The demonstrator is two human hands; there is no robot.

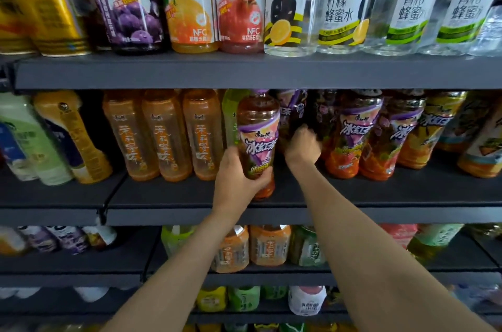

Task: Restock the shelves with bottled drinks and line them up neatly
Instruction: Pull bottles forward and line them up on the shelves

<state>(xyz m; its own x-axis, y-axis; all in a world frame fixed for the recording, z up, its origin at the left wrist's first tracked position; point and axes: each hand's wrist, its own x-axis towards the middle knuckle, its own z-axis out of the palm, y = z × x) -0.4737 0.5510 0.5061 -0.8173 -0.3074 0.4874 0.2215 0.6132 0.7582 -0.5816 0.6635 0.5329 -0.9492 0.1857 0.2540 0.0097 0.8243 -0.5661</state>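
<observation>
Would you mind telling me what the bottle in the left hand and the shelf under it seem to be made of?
The iced tea bottle looks like clear plastic: brown liquid shows through above a glossy printed wrap label. The shelf looks like dark grey painted metal with a matte finish, judging by its thin flat front edge, though that is less certain.

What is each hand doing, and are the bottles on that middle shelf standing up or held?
left hand: wrapped around the purple-label tea bottle.
purple-label tea bottle: held, upright, at the shelf front.
right hand: reaching behind, fingers curled on a dark bottle; grip unclear.
three orange bottles: standing in a row, untouched.
middle shelf: stocked, bare strip along the front.
</observation>
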